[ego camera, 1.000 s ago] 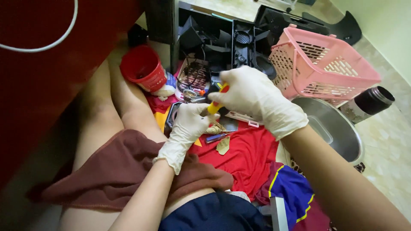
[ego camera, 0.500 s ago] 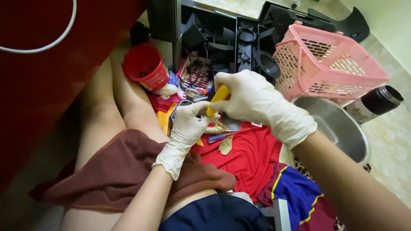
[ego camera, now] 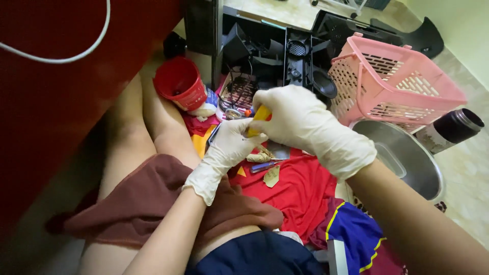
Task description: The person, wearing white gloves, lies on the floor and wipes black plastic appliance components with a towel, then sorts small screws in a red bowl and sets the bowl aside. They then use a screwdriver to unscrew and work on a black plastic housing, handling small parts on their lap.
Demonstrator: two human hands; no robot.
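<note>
The right hand (ego camera: 300,122) in a white glove has its grip closed around a small yellow tool (ego camera: 259,118). The left hand (ego camera: 232,145), gloved too, pinches the tool's lower end. Both hands touch, above the red cloth (ego camera: 295,188) on the floor, near its top edge. A red cup (ego camera: 178,84) lies by the cloth's top left corner, a pink basket (ego camera: 392,86) to the right.

You get soft, even indoor light, brightest at the upper right of the frame where the pale floor (ego camera: 473,168) and wall look slightly washed, while the left side falls into deep shadow. Your white gloved hands, the left hand (ego camera: 232,145) and right hand (ego camera: 300,119), sit sharp at centre with mild glare on the gloves. Your forearms at the bottom edge stretch and soften from wide-angle distortion.
</note>
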